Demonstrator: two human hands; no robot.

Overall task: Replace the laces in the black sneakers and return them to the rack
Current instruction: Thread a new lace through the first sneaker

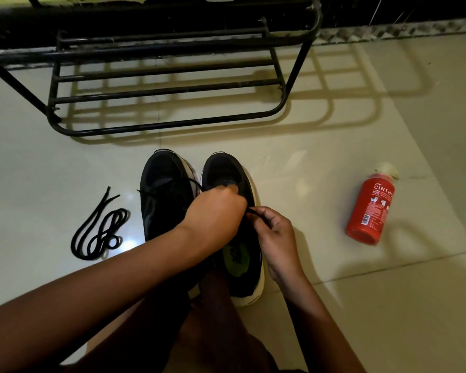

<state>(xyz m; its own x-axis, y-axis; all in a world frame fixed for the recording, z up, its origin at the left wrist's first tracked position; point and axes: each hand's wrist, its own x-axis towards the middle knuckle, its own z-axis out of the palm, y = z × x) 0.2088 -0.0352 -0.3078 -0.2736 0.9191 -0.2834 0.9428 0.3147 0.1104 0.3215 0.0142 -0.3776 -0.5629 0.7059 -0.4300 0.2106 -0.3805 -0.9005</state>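
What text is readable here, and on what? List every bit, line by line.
"CINTHO": white capitals on the red bottle, cut off at its curve.
Small print and barcode beneath: too small to read.
Dark marking on the green insole of one black sneaker: blurred, unreadable.

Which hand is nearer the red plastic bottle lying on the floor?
Right. The right hand, pinching a lace, is left of the red bottle; the left hand is farther left, over the black sneaker.
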